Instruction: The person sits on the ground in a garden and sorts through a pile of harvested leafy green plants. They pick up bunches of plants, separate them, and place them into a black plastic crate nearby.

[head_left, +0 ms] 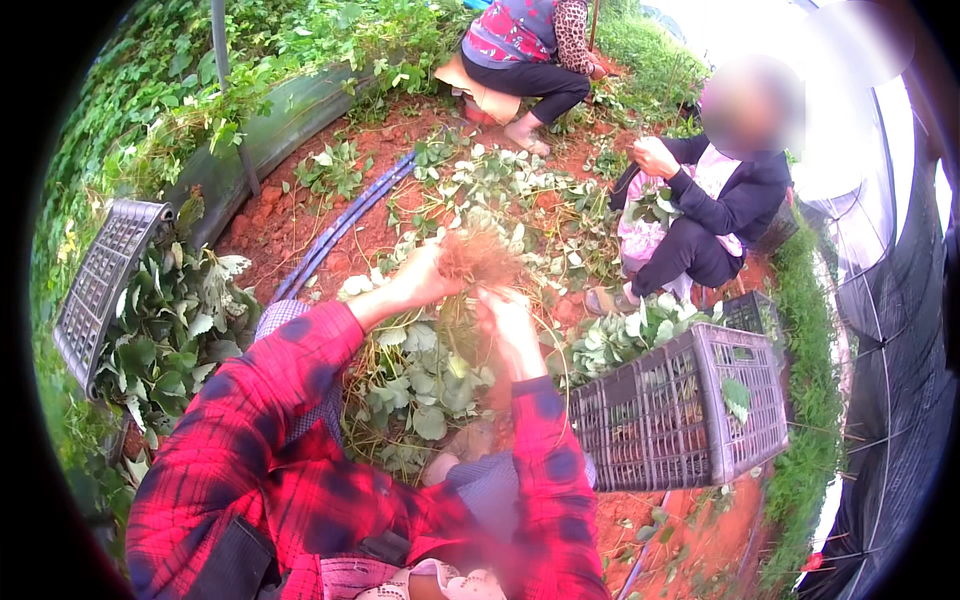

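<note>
In front of my lap, my left hand is closed round a bunch of leafy seedlings, whose fine brown roots stick up and to the right above it. My right hand is just below the roots, fingers pinched together at the thin stems; exactly what they grip is too small to make out. Grey-green leaves show below both hands, between my knees. I cannot tell which belong to the bunch and which lie on the ground.
A dark plastic crate with leafy plants stands at my right; another crate tilts at my left, beside plants. Loose runners litter red soil. A blue hose runs ahead. Two people sit beyond, one at right, another farther off.
</note>
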{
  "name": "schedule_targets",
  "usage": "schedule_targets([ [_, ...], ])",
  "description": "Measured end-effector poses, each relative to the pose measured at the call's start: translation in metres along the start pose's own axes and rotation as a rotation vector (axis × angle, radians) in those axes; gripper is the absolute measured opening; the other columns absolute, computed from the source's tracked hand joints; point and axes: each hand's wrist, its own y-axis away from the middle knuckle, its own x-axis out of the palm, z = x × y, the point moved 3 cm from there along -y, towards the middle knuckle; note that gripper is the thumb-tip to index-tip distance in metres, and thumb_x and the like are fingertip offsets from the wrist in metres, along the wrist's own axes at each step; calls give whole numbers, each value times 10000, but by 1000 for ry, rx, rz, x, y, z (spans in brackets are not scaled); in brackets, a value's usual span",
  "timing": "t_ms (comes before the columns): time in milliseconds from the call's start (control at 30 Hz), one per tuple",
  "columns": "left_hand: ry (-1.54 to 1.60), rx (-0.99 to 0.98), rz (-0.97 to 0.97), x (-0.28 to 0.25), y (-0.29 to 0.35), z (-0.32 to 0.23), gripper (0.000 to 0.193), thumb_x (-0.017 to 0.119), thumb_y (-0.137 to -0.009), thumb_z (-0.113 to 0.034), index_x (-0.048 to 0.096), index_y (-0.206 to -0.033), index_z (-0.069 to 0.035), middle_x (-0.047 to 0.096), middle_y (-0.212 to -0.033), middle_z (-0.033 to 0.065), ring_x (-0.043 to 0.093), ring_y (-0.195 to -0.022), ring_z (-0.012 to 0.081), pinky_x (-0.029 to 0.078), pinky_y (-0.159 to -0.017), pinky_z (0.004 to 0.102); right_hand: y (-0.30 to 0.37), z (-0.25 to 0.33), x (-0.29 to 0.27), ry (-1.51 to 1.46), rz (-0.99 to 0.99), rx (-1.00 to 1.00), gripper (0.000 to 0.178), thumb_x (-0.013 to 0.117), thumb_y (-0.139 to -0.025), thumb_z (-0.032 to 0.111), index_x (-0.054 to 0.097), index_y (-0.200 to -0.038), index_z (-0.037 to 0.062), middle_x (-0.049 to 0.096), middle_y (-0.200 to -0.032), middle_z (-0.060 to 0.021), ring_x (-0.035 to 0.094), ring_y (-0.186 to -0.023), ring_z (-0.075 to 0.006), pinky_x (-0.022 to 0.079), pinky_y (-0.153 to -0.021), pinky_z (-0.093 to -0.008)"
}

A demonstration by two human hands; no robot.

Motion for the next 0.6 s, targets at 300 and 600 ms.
schedule_targets([
  [300,-105,-75,-260,-27,-4,32,267,567,-728,-107,594,-994,-95,622,-869,127,606,-797,263,464,-712,337,57,27,15,7,-33,-182,126,560,-818,124,608,-836,9,462,-525,50,342,-404,-3,217,-349,-146],
  [600,507,-412,-462,-52,8,9,257,689,-662,-73,575,-869,26,572,-634,24,417,-399,67,322,-368,221,71,23,-74,1688,-244,119,245,610,-741,168,615,-942,28,611,-837,-201,613,-782,-272,450,-705,-326],
])
